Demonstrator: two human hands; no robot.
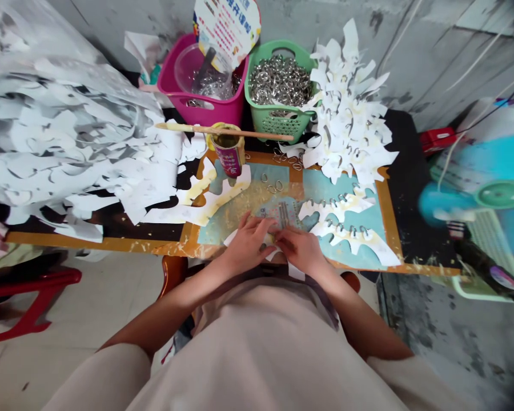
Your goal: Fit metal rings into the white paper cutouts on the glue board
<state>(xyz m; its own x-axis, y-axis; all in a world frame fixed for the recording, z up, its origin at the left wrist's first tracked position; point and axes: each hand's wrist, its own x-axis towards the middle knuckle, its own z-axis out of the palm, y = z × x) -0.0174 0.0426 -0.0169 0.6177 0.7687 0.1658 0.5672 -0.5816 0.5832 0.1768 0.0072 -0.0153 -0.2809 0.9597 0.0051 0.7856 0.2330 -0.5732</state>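
While both your hands meet at the table's near edge, the white strip [230, 237] lies beneath them, mostly hidden. Left hand [251, 242]: fingers stretched over the strip, a little spread, thumb toward the right; whether it pinches or only presses, you can't tell from here. Right hand [298, 248]: thumb and fingertips drawn together close by the left thumb, pinching the strip by the look of it. A ring may sit between them; too small and covered to be sure.

Step in hand, judged from the neighbours: fixing rings along this strip. Two ringed strips [355, 237] rest just right of your right hand, rings standing along their edges, with a heap [346, 114] of the same beyond. To your left, smeared strips [201, 210] carry yellow patches, probably glue, and show no rings; the pot [230, 160] stands at their far end, stick [248, 134] across its mouth.

Next move, as you'd judge it: keep the left fingers bearing down, press the right pinch firmly so the paper bonds, then free the right for another ring. Loose rings [276, 185] lie within easy reach ahead on the mat [278, 171]; the green basket [266, 123] behind holds plenty.
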